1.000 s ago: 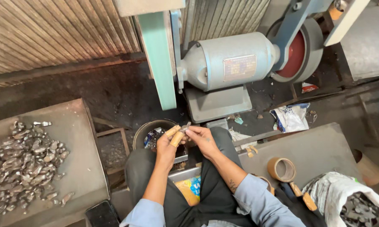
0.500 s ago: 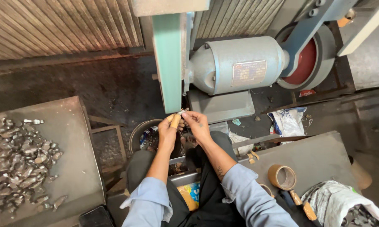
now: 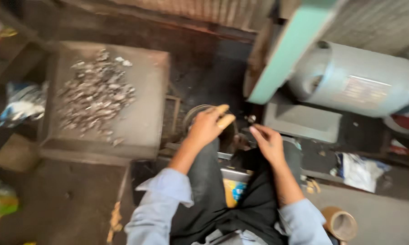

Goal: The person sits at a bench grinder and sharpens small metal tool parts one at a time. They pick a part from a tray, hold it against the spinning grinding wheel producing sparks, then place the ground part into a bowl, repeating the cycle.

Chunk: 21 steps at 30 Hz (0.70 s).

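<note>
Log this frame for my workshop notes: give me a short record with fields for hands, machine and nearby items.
left hand: over a dark round bowl, fingertips taped tan
right hand: beside a small metal piece; grip unclear, blurred
machine: grey cylindrical motor behind a green upright belt guard
left side: grey metal tray holding a heap of small metal pieces

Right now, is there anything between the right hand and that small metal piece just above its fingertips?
Nothing visible. The right hand reaches with its fingertips right beside the small metal piece, with only a sliver of dark gap between them. The left hand is off to the side, over the round container. Motion blur hides whether they touch.
</note>
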{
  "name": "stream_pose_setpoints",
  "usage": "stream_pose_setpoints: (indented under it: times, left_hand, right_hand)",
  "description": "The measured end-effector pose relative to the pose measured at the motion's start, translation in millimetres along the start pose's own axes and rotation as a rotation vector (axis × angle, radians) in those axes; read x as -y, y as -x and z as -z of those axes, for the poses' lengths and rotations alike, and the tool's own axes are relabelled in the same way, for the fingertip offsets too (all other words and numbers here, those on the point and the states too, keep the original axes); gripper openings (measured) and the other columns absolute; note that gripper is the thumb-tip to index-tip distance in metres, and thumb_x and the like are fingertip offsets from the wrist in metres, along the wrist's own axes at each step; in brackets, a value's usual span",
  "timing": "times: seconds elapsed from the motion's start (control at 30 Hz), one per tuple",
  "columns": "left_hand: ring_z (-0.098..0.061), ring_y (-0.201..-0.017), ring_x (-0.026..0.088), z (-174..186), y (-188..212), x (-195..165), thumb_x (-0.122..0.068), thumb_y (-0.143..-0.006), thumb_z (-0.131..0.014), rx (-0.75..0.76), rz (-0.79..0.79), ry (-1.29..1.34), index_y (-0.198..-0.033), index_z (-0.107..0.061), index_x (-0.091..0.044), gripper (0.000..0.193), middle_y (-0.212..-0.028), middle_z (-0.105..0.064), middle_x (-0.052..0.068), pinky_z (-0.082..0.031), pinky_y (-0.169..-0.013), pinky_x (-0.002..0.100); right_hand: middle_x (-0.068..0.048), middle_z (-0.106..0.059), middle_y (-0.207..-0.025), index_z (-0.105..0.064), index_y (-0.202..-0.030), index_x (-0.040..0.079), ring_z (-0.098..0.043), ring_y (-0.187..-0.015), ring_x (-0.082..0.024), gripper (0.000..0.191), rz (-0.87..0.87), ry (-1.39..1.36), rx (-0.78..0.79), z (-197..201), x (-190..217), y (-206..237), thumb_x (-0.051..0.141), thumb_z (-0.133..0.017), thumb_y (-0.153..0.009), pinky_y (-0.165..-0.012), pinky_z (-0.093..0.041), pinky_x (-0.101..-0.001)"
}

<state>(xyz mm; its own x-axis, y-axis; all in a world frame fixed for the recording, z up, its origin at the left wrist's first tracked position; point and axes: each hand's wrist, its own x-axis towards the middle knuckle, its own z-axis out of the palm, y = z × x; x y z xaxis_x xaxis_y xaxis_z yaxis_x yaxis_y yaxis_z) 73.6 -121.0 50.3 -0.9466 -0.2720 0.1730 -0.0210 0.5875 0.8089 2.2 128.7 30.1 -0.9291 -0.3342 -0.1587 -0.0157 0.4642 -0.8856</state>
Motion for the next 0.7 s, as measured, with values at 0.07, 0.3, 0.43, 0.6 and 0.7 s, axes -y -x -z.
stream_pose_setpoints:
  times: [0.07,0.3,0.43,0.6,0.7]
  left_hand:
    - [-0.070,-0.101,0.040,71.7,34.7,35.0,-0.034,-0.093,-0.070,-0.105,0.051,-0.229,-0.122,-0.072,-0.007,0.040,-0.115,-0.072,0.020,-0.055,-0.083,0.047]
    - [-0.067,-0.106,0.039,200.1,143.6,161.9,-0.019,-0.076,-0.067,-0.127,0.178,-1.056,-0.108,-0.075,-0.012,0.034,-0.102,-0.074,0.013,-0.052,-0.084,0.048]
    - [-0.067,-0.108,0.037,168.3,127.5,168.7,-0.015,-0.093,-0.064,-0.116,0.297,-0.884,-0.123,-0.071,-0.014,0.031,-0.112,-0.072,0.015,-0.052,-0.097,0.047]
    - [-0.065,-0.101,0.024,67.0,75.4,78.3,-0.011,-0.097,-0.066,-0.324,0.175,0.380,-0.128,-0.066,-0.003,0.032,-0.116,-0.070,0.010,-0.054,-0.087,0.036]
    - [-0.067,-0.087,0.021,-16.1,69.0,7.1,-0.010,-0.095,-0.068,-0.113,0.573,1.315,-0.118,-0.069,-0.006,0.024,-0.103,-0.070,0.007,-0.058,-0.076,0.036]
  right_hand:
    - [-0.009,-0.075,-0.091,-0.075,-0.115,-0.001,-0.063,-0.080,-0.011,0.037,-0.051,0.043,0.118,-1.1,-2.1,12.5,0.027,-0.077,-0.091,-0.073,-0.053,-0.0283]
    - [-0.019,-0.072,-0.105,-0.070,-0.121,-0.001,-0.070,-0.094,-0.032,0.049,0.392,0.345,0.461,-23.1,15.3,47.2,0.033,-0.078,-0.087,-0.084,-0.055,-0.0386]
    - [-0.024,-0.069,-0.113,-0.063,-0.128,-0.002,-0.065,-0.107,-0.042,0.055,0.420,0.418,0.595,-36.3,30.2,60.7,0.037,-0.075,-0.091,-0.092,-0.051,-0.0455]
    - [-0.015,-0.072,-0.104,-0.064,-0.131,-0.001,-0.067,-0.093,-0.027,0.051,0.387,0.093,0.361,-31.3,45.4,81.9,0.024,-0.078,-0.089,-0.084,-0.054,-0.0358]
    - [-0.008,-0.067,-0.107,-0.056,-0.139,0.001,-0.063,-0.090,-0.015,0.054,0.262,-0.303,0.171,-29.0,49.7,85.2,0.015,-0.074,-0.089,-0.079,-0.053,-0.0280]
